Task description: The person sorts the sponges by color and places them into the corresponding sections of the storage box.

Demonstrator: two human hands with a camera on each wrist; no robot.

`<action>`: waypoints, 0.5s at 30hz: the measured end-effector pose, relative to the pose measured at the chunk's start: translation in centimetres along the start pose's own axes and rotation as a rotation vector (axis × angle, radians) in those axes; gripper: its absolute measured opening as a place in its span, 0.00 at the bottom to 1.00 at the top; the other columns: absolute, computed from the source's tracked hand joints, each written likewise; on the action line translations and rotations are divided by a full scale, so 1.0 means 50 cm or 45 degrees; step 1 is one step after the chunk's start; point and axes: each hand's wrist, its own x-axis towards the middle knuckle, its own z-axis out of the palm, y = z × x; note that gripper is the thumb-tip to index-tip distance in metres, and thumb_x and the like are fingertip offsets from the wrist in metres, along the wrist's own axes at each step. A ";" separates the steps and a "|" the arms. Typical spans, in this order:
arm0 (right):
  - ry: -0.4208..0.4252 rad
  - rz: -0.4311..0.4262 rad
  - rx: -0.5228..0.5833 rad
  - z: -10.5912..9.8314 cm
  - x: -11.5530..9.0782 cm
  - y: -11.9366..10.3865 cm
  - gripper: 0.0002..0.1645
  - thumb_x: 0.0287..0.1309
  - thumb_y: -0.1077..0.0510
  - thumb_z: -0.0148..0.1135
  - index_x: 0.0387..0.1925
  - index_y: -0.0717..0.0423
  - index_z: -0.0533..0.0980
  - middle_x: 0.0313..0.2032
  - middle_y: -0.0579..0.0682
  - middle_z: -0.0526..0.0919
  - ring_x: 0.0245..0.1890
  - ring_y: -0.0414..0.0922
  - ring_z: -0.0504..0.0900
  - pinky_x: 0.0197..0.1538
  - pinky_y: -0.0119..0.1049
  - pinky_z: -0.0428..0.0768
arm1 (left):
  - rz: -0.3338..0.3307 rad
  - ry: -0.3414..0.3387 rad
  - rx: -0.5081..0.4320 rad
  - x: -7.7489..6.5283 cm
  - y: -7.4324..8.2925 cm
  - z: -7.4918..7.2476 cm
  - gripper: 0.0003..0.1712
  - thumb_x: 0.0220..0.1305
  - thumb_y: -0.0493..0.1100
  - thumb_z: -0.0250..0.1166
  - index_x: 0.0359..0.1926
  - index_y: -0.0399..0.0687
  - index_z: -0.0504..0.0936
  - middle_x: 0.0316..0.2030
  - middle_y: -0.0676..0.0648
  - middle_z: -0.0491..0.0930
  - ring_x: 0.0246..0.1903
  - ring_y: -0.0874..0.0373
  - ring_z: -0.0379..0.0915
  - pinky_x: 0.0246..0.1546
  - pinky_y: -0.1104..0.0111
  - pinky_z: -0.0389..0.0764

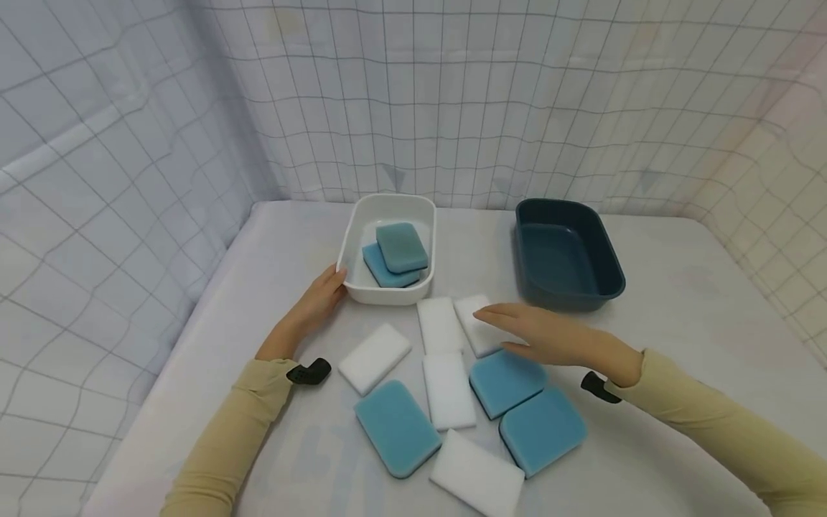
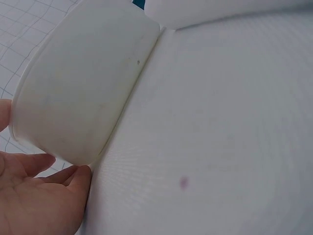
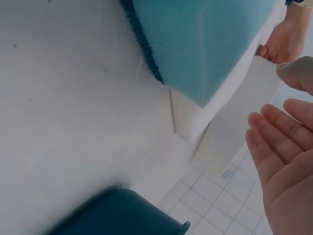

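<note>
My left hand (image 1: 315, 301) holds the near-left corner of a white plastic bin (image 1: 388, 296), with a fingertip at the rim; in the left wrist view other fingers touch its outer wall low down. Inside the bin lie two blue sponges (image 1: 402, 246) with dark undersides, one partly over the other. My right hand (image 1: 549, 334) hovers with fingers extended leftward and nothing in it. Below it are a white sponge (image 1: 481, 334), partly hidden by the fingertips, and a blue sponge (image 1: 507, 380). In the right wrist view the palm and spread thumb show.
A dark teal bin (image 1: 561, 266) stands at the back right, holding nothing visible. Several more white sponges (image 1: 449, 391) and blue sponges (image 1: 398, 429) lie flat on the white-covered table (image 1: 652, 301). Grid-patterned cloth (image 1: 478, 108) hangs behind and at both sides.
</note>
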 end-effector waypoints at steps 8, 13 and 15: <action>-0.035 -0.133 0.098 0.014 -0.020 -0.004 0.32 0.59 0.55 0.62 0.64 0.56 0.66 0.60 0.52 0.74 0.59 0.47 0.75 0.56 0.41 0.79 | -0.004 -0.001 0.007 -0.003 -0.009 0.000 0.37 0.75 0.53 0.36 0.74 0.43 0.33 0.75 0.45 0.32 0.75 0.51 0.27 0.75 0.56 0.37; -0.037 -0.174 0.128 0.020 -0.032 -0.003 0.33 0.60 0.51 0.61 0.64 0.55 0.66 0.61 0.51 0.74 0.61 0.47 0.74 0.58 0.42 0.78 | 0.002 -0.002 0.011 0.000 -0.003 0.000 0.37 0.75 0.55 0.36 0.74 0.44 0.33 0.75 0.46 0.33 0.75 0.52 0.28 0.76 0.57 0.37; -0.049 -0.182 0.148 0.023 -0.036 -0.004 0.33 0.61 0.49 0.60 0.65 0.54 0.65 0.62 0.51 0.73 0.61 0.47 0.73 0.58 0.42 0.78 | 0.008 -0.007 0.011 0.001 0.000 -0.001 0.37 0.75 0.54 0.36 0.74 0.44 0.34 0.75 0.46 0.33 0.75 0.52 0.28 0.76 0.57 0.37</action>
